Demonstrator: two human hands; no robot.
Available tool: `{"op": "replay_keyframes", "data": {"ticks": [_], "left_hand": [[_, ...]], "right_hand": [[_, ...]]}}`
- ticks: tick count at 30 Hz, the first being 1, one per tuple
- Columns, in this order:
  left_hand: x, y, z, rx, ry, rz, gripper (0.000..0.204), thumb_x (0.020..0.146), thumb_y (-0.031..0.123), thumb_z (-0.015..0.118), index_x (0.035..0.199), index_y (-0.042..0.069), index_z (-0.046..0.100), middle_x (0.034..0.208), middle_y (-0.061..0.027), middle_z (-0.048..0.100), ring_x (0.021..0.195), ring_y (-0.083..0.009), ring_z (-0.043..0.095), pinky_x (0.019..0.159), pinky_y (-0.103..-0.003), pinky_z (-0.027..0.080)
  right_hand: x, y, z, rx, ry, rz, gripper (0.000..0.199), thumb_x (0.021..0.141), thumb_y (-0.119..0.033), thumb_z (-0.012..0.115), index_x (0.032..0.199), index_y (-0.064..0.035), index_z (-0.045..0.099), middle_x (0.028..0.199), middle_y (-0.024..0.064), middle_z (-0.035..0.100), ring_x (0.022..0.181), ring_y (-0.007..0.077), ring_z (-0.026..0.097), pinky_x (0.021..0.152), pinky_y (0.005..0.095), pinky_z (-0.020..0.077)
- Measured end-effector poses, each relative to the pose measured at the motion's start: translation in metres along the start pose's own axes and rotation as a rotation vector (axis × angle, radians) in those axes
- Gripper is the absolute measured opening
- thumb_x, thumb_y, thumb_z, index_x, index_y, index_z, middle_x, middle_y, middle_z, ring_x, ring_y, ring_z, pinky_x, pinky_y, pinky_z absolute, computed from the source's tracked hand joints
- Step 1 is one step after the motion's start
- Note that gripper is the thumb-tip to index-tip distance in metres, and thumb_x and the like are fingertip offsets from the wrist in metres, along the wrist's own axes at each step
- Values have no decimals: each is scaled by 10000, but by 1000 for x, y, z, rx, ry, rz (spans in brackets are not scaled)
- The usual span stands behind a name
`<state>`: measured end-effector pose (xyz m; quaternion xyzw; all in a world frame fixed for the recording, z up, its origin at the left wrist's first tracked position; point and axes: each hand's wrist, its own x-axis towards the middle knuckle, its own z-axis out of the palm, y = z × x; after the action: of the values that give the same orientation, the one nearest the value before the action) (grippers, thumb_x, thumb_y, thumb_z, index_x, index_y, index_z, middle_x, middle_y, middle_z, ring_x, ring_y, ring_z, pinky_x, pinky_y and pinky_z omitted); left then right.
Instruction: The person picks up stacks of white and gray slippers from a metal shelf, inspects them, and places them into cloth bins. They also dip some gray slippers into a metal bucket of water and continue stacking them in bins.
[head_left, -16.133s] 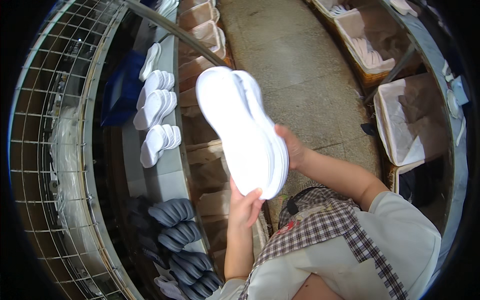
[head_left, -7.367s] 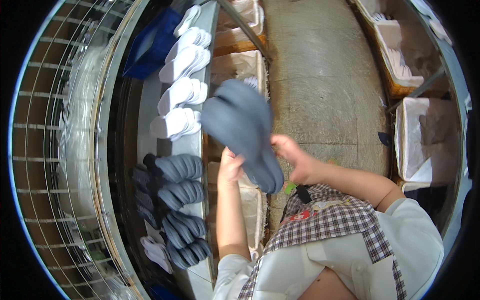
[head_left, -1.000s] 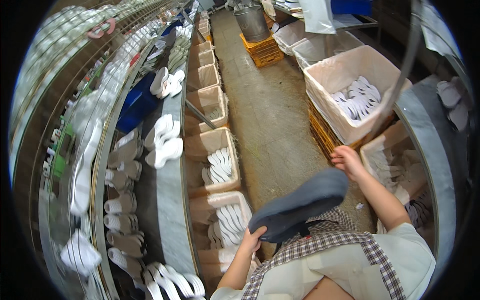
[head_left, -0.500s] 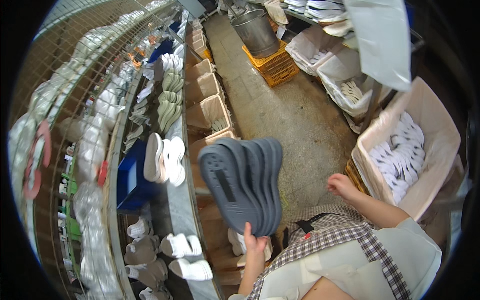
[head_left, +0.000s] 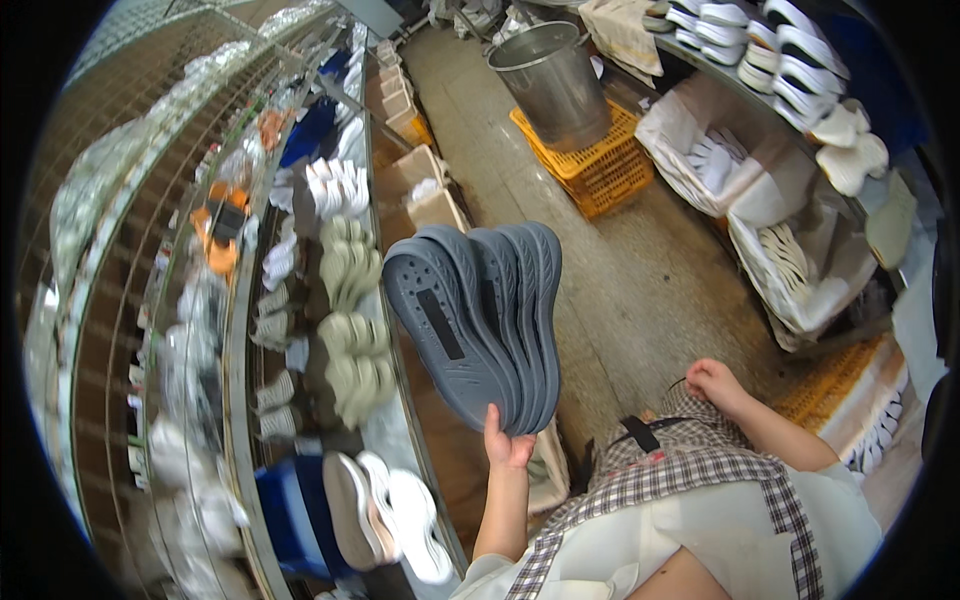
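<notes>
A fanned stack of several dark grey shoe soles [head_left: 425, 330] stands upright in my left hand [head_left: 510, 448]. My thumb presses against the front sole, and the fingers wrap behind the lower ends. The nearest sole shows small holes near its top and a dark rectangular strip along its middle. Beside my checked apron [head_left: 650, 480], my right hand [head_left: 715, 385] is raised with its fingers curled in. Nothing can be seen inside it, though a thin dark line shows by its fingertips.
Along the left shelf [head_left: 385, 435] are pale green soles [head_left: 355, 365], white soles [head_left: 415, 515] and a blue bin [head_left: 290, 515]. Lined bins [head_left: 435, 210] stand below it. A metal pot [head_left: 550, 85] on yellow crates [head_left: 590, 185] stands in the aisle; more lined bins [head_left: 800, 235] line the right.
My view has moved forward along the aisle, so shelves and bins sit lower in the picture. My left hand still holds the grey soles, now slightly higher in view.
</notes>
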<state>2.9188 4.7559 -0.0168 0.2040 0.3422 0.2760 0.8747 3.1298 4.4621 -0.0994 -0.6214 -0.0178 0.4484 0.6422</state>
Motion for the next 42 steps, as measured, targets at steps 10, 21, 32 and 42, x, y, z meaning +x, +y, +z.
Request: {"op": "replay_keyframes", "data": {"ticks": [10,21,32,42], "left_hand": [[323,119,203,391,-87,294,573,824,97,611,1328,102,340,1253,-130,472,1113,-308,502,840,-479,491],[687,195,479,1107,-384,738,534,773,114,680,1235,6,436,1091,-110,548,998,-198,522,897,-303,392],[975,128,643,2184,-667,912,598,734,253,684,1271,153,440,1033,-198,618,960,-347,592,818,-403,466],[1037,48,667,2769,-986,865,565,753,95,583,1280,191,406,976,-227,608,932,-352,600,796,-421,492]], "right_hand": [[230,-95,-36,-10,213,113,42,818,-53,525,845,-25,541,719,42,586,606,102,537,485,239,426],[388,-232,-84,67,591,-160,29,837,-59,528,866,-63,529,701,-5,535,603,67,488,525,205,379],[444,-207,22,185,1089,48,67,830,-43,510,870,-22,561,725,16,547,644,100,520,597,241,435],[496,-248,92,92,1095,-27,73,854,-65,558,908,-16,556,752,12,550,680,94,512,647,243,437]]}}
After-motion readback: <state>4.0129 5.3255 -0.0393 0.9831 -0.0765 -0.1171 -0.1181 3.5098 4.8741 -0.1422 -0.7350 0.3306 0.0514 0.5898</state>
